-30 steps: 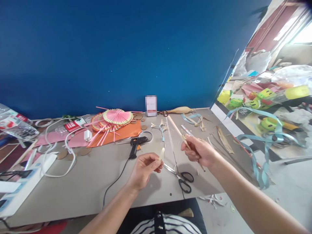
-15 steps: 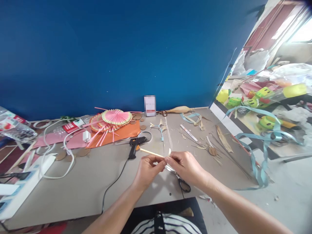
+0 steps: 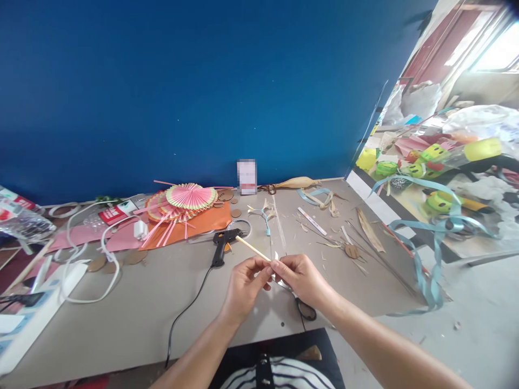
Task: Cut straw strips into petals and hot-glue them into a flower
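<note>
Stick pinched in both hands above a littered table

Left hand (image 3: 248, 278) and right hand (image 3: 303, 278) meet, fingertips closed on the near end of the stick (image 3: 253, 248); a pale strip (image 3: 276, 255) juts up there, its exact hold hidden. Stick is over the grey table (image 3: 138, 319), far end towards the glue gun (image 3: 220, 246). Scissors (image 3: 307, 310) lie partly under right hand. Table left: paper fans (image 3: 192, 195), power strip (image 3: 51, 308). Right: dry husk (image 3: 370, 231), blue ribbon (image 3: 437, 248) at the edge. Blue wall (image 3: 194, 97) behind; cluttered surface and bright window (image 3: 500, 51) far right.
</note>
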`<control>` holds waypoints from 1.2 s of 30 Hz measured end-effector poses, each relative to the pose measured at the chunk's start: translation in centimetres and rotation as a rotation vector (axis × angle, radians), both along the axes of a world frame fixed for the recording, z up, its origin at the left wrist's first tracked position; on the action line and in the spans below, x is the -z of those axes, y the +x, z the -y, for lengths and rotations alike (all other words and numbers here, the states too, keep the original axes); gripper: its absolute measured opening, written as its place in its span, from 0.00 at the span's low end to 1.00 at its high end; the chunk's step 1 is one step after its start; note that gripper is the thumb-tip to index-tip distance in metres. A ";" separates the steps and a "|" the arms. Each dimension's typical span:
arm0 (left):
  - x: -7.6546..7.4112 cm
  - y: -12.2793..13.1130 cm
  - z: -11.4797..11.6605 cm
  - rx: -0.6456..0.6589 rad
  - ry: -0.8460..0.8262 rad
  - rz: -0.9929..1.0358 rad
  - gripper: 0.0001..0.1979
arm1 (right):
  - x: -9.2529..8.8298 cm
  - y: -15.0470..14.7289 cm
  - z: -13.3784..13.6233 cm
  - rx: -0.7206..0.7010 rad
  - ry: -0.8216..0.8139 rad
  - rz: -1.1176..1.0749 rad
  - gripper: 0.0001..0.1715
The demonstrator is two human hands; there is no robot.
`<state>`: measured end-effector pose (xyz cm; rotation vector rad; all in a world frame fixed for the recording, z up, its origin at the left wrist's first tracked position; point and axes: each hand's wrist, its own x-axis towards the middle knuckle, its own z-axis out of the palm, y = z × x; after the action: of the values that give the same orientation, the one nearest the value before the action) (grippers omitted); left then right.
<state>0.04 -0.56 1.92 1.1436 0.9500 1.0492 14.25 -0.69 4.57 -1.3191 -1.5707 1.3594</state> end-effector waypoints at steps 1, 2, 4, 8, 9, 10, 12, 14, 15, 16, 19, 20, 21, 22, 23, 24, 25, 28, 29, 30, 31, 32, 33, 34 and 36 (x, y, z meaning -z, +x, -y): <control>-0.1 -0.1 0.0 0.023 0.031 -0.025 0.09 | -0.1 0.0 0.0 -0.018 -0.056 -0.049 0.26; -0.2 -0.2 0.0 0.044 0.064 -0.045 0.08 | -0.2 0.0 0.1 -0.036 -0.124 -0.113 0.27; -0.5 -0.4 0.1 0.078 0.133 -0.071 0.08 | -0.4 0.1 0.2 -0.073 -0.270 -0.262 0.27; -1.1 -0.8 0.5 0.133 0.268 -0.076 0.06 | -0.7 0.6 0.6 -0.164 -0.505 -0.455 0.25; -1.2 -0.9 0.6 0.152 0.293 -0.071 0.05 | -0.8 0.7 0.7 -0.188 -0.550 -0.478 0.25; -1.4 -1.0 0.7 0.172 0.314 -0.067 0.05 | -1.0 0.9 0.8 -0.208 -0.590 -0.499 0.25; -1.7 -1.2 0.9 0.212 0.354 -0.069 0.04 | -1.4 1.3 1.1 -0.239 -0.642 -0.534 0.24; -1.9 -1.5 1.0 0.236 0.394 -0.092 0.04 | -1.8 1.6 1.2 -0.258 -0.664 -0.553 0.24; -2.1 -1.7 1.0 0.243 0.414 -0.110 0.04 | -2.0 1.7 1.3 -0.267 -0.672 -0.558 0.24; -2.2 -1.8 1.1 0.248 0.433 -0.131 0.04 | -2.2 1.8 1.4 -0.276 -0.681 -0.562 0.24; -2.7 -2.2 1.1 0.257 0.493 -0.199 0.03 | -2.6 2.0 1.4 -0.312 -0.713 -0.592 0.24; -2.9 -2.3 1.1 0.256 0.511 -0.213 0.03 | -2.7 2.2 1.3 -0.326 -0.723 -0.606 0.24; -3.0 -2.4 1.1 0.255 0.521 -0.219 0.03 | -2.8 2.3 1.2 -0.344 -0.738 -0.617 0.24; -3.0 -2.5 1.0 0.256 0.517 -0.213 0.03 | -3.0 2.6 1.0 -0.363 -0.758 -0.627 0.24; -3.0 -2.5 1.0 0.260 0.498 -0.194 0.04 | -3.1 3.0 0.7 -0.373 -0.779 -0.640 0.24; -3.0 -2.5 1.0 0.263 0.463 -0.158 0.04 | -3.2 3.4 0.3 -0.368 -0.791 -0.657 0.24; -2.8 -2.5 1.0 0.255 0.413 -0.107 0.04 | -3.3 3.9 -0.1 -0.336 -0.782 -0.678 0.24; -2.3 -1.9 0.6 0.123 0.208 0.098 0.07 | -3.2 4.7 -1.3 -0.041 -0.546 -0.694 0.24; -2.2 -1.6 0.4 0.050 0.120 0.159 0.08 | -2.9 4.7 -1.5 0.084 -0.418 -0.650 0.24; -2.2 -1.3 0.3 -0.023 0.025 0.192 0.09 | -2.6 4.3 -1.6 0.154 -0.315 -0.568 0.24; -2.2 -0.9 0.1 -0.077 -0.051 0.219 0.09 | -2.3 3.8 -1.6 0.169 -0.239 -0.465 0.25; -2.3 -0.5 -0.1 -0.105 -0.088 0.236 0.09 | -2.0 3.2 -1.4 0.135 -0.174 -0.355 0.26; -2.4 -0.2 -0.3 -0.114 -0.109 0.243 0.09 | -1.7 2.5 -1.1 0.097 -0.102 -0.249 0.26; -2.4 0.1 -0.4 -0.126 -0.119 0.243 0.10 | -1.6 1.9 -0.8 0.067 -0.026 -0.146 0.27; -2.5 0.3 -0.5 -0.136 -0.121 0.222 0.10 | -1.5 0.9 -0.2 0.029 0.117 0.038 0.26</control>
<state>0.39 -0.01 4.39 0.8527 0.9101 1.1849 15.13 -0.45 6.05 -1.2981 -1.6251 1.2127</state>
